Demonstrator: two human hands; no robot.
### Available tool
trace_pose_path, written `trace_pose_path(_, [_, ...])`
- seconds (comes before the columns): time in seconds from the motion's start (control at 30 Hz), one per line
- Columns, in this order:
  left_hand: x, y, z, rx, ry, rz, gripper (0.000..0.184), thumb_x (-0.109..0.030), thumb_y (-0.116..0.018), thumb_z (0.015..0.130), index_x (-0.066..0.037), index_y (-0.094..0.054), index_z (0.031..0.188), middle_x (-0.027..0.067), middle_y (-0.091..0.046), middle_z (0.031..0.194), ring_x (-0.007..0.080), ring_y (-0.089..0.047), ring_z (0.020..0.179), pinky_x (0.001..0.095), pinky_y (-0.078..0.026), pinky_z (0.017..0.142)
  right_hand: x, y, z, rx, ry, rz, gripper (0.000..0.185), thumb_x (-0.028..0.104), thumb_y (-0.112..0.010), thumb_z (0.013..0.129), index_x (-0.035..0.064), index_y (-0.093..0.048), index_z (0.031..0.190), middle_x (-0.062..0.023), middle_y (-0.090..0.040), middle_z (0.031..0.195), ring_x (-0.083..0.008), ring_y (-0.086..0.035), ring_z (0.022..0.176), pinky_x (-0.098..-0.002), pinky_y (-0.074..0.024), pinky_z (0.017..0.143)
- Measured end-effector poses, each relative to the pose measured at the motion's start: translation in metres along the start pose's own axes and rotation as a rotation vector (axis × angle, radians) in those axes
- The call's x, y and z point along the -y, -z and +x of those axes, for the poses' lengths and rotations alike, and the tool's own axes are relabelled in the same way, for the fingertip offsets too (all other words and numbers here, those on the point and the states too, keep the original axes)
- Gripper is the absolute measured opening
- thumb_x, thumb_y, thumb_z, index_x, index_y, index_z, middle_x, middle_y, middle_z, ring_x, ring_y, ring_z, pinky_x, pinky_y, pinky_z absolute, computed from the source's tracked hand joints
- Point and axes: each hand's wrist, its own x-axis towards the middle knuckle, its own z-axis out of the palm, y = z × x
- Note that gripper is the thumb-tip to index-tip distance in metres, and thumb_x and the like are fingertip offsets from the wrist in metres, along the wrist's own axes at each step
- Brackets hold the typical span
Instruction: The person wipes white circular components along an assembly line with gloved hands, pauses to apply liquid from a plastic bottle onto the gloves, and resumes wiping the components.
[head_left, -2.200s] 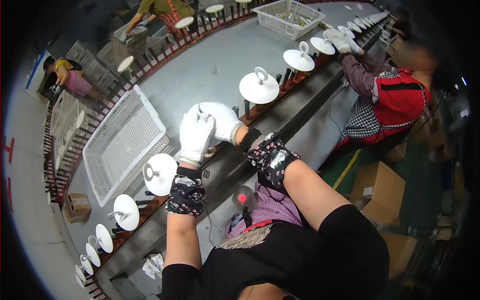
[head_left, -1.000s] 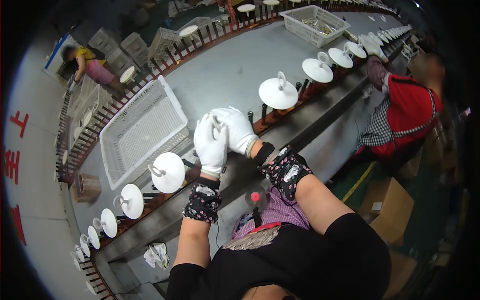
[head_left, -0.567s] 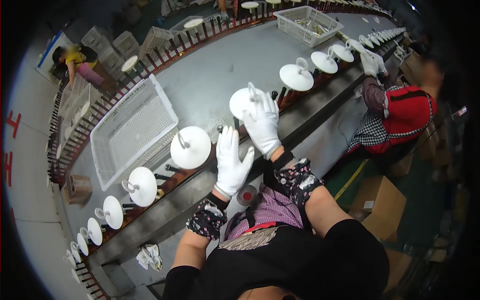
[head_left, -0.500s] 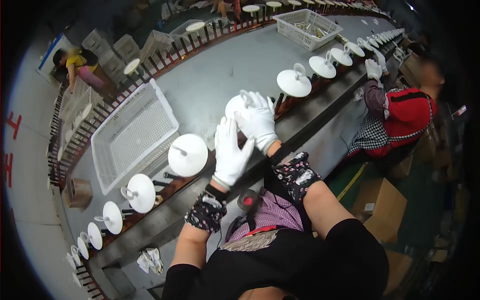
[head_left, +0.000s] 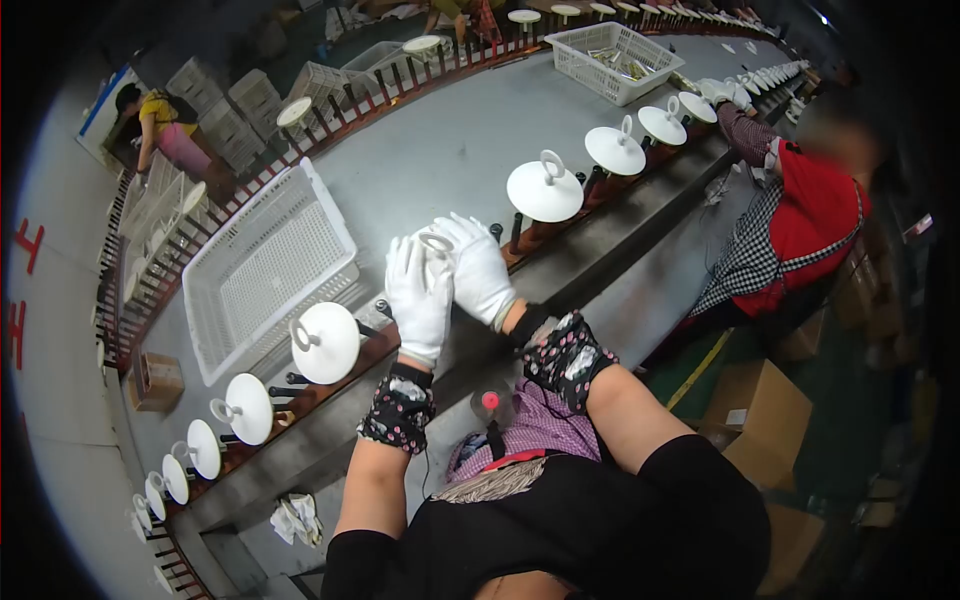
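Observation:
My left hand and my right hand, both in white gloves, are cupped together round a white disc with a ring. The ring shows between my fingertips, while the gloves hide most of the disc. My left fingers stretch up along its left side; the right ones wrap over its right side. Further right along the line stands a white disc with an upright ring. Below and left of my left hand another ringed white disc sits tilted on the line.
An empty-looking white crate lies on the grey table. A white basket holds small packets. A co-worker in red works on the right, and a person in yellow stands far left. Cardboard boxes sit on the floor.
The line of discs has shifted down and left. Both my hands have moved left, and my left hand has come onto the disc beside my right. The co-worker's arms have moved.

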Motion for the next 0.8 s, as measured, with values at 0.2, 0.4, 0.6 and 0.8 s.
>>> trace_pose_path(0.2, [-0.044,-0.028,-0.106,0.093,0.022,-0.129,0.069,-0.028,-0.057,0.105,0.007,-0.039,0.161,0.0325,-0.035,0.167,0.0502,-0.031,0.157,0.0552,-0.022,0.13,-0.022,0.025,-0.07,0.109,0.105,-0.035,0.053,0.024,-0.055,0.099,0.0046,-0.059,0.148,-0.0194,-0.057,0.151,-0.0384,-0.044,0.151,-0.0594,-0.0258,0.129])
trace_pose_path(0.4, [-0.094,-0.066,-0.053,0.271,-0.13,-0.037,0.07,-0.018,-0.072,0.098,0.006,-0.045,0.157,0.0292,-0.043,0.164,0.0477,-0.035,0.156,0.0543,-0.028,0.128,-0.107,0.07,-0.012,-0.285,-0.278,-0.126,0.06,0.032,-0.07,0.089,0.0045,-0.061,0.142,-0.0156,-0.06,0.144,-0.0363,-0.048,0.144,-0.0563,-0.0233,0.128])
trace_pose_path(0.6, [-0.099,-0.159,0.076,0.137,-0.032,0.0,0.067,-0.036,-0.073,0.098,0.005,-0.055,0.147,0.0299,-0.056,0.15,0.046,-0.046,0.148,0.0537,-0.029,0.128,-0.19,0.056,0.024,-0.005,-0.13,-0.129,0.049,0.043,-0.063,0.095,0.0165,-0.072,0.135,-0.0138,-0.067,0.145,-0.0315,-0.059,0.137,-0.0518,-0.0356,0.122])
trace_pose_path(0.8, [-0.064,-0.171,0.092,0.06,-0.093,-0.205,0.043,-0.023,-0.07,0.097,0.0,-0.069,0.133,0.0218,-0.071,0.133,0.0408,-0.065,0.127,0.0529,-0.041,0.122,-0.195,0.085,0.059,0.365,-0.198,0.168,0.039,0.028,-0.064,0.1,0.0061,-0.07,0.132,-0.0177,-0.072,0.132,-0.0354,-0.067,0.123,-0.0403,-0.0537,0.108])
